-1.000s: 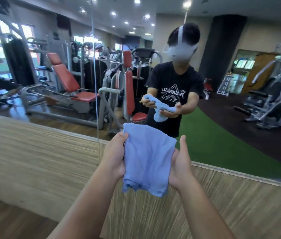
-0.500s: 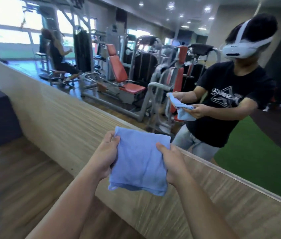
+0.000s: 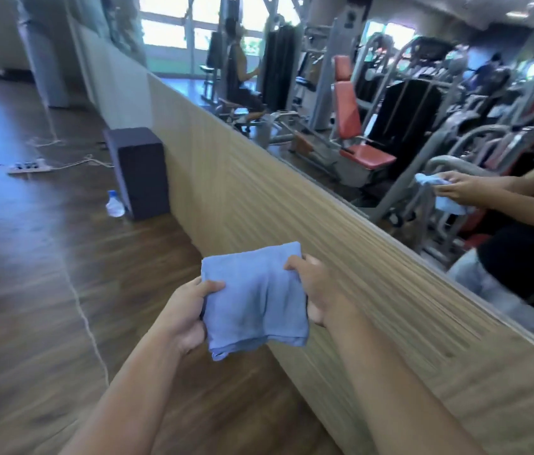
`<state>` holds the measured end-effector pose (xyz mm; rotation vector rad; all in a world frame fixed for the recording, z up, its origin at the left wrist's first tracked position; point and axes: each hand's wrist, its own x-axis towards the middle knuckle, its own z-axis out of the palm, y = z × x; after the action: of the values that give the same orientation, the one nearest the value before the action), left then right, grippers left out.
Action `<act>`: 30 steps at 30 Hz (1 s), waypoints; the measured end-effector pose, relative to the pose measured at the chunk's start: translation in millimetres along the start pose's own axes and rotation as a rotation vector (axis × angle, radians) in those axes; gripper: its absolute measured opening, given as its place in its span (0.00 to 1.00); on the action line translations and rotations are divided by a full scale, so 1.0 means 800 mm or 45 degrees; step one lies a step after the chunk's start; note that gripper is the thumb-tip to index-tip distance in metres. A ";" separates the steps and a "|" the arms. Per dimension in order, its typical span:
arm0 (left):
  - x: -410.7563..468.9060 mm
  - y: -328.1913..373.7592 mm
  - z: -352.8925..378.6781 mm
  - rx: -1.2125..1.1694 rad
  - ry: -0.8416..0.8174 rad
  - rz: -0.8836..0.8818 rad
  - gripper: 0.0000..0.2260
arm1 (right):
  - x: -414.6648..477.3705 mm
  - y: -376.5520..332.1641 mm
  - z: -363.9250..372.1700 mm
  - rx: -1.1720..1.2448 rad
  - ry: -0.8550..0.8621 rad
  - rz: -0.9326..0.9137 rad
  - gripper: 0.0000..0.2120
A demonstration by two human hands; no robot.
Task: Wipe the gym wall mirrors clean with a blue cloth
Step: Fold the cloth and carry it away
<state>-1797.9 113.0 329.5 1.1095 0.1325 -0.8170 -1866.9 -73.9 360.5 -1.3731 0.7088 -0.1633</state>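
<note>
A folded blue cloth [image 3: 254, 295] hangs between both hands in front of me, below the mirror. My left hand [image 3: 186, 311] grips its left edge, thumb on top. My right hand [image 3: 319, 292] grips its right edge, fingers curled round it. The wall mirror [image 3: 341, 93] runs along the right above a wood-grain lower wall panel [image 3: 291, 224] and reflects gym machines, my arms and the cloth. The cloth does not touch the glass.
A dark box [image 3: 139, 172] stands on the wooden floor against the panel, with a plastic water bottle [image 3: 115, 204] beside it. A white power strip [image 3: 29, 166] and a thin cable [image 3: 85, 320] lie on the floor to the left. A grey pillar [image 3: 42, 50] stands far left.
My view has swung left along the mirror wall, bringing the floor, box and bottle into sight. Both hands keep their hold on the cloth, which now looks more squarely folded.
</note>
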 end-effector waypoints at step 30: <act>0.195 0.293 -0.364 -0.026 0.944 0.697 0.10 | 0.390 -0.018 0.571 -0.446 -0.712 -0.104 0.13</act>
<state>-1452.3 319.9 291.8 1.3036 0.4309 0.1074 -1367.9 148.7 272.9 -1.6826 0.2138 0.2877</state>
